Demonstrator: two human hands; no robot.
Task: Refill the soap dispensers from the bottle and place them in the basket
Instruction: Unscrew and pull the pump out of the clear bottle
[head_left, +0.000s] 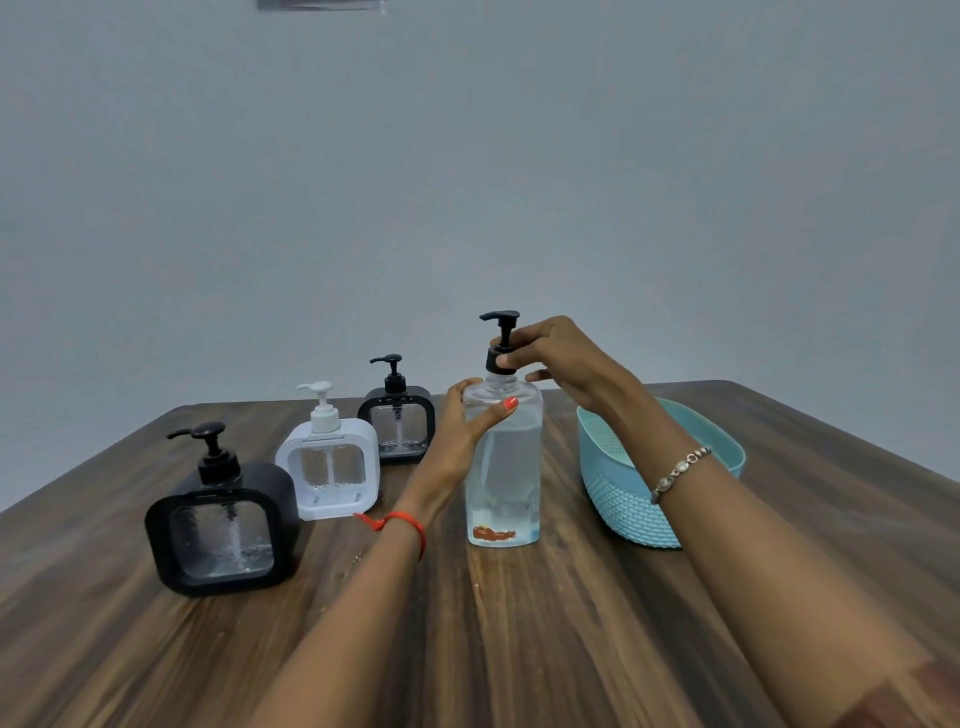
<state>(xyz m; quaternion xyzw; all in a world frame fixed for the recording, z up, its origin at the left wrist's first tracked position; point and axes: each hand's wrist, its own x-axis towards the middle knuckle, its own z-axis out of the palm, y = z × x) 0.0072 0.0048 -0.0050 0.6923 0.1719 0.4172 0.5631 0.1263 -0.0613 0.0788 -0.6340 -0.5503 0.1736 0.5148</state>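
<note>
On the wooden surface (519, 649), the left hand (462, 431) grips the upright clear bottle (503, 467) while the right hand (561, 358) pinches its black pump collar (500, 359), beside the teal basket (623, 499).

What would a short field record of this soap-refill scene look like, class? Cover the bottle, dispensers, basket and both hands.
bottle: clear bottle, upright on the table, black pump still on
left hand: left hand grips the bottle's upper body
right hand: right hand pinches the pump collar
dispensers: three, left of the bottle; near black dispenser, white dispenser, far black dispenser; all pumps on
basket: blue basket, right of the bottle, no dispenser seen inside
stage: no dispenser opened yet
</note>
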